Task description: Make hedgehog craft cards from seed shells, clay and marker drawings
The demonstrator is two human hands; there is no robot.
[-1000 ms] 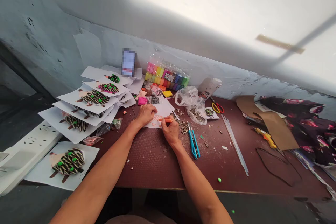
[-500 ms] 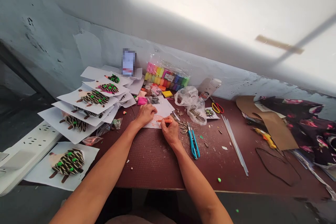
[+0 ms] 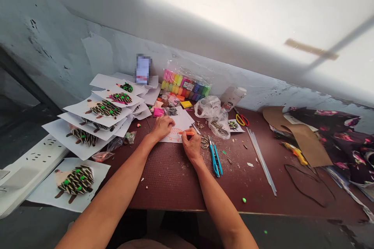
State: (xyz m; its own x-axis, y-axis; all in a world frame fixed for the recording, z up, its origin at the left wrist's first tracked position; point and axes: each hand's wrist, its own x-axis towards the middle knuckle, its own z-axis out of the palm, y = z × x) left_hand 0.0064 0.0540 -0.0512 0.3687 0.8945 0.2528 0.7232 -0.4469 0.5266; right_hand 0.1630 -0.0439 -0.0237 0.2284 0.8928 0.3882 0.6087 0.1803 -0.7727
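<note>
Paper [image 3: 167,139] lies in the near middle of the table [image 3: 163,181], between my hands, with a rounded orange drawing [image 3: 176,131] on it. My left hand [image 3: 163,127] rests palm-down at the sheet's left side, gripping nothing I can see. My right hand [image 3: 191,144], apart from it, has its fingers closed around an orange pen [image 3: 187,133]. Whether the tip touches the paper is too small to tell from here.

If my left hand presses too lightly, the sheet could twist under a stroke and spoil the outline. The striped seeds [image 3: 205,142] just right of my right hand could get swept about or caught beneath the paper, making the line jump. A careless swing right could also meet the blue cutter [image 3: 215,159]. Left and far, the pink lump [image 3: 158,112] sits near enough to my fingers to smear onto the white.
</note>
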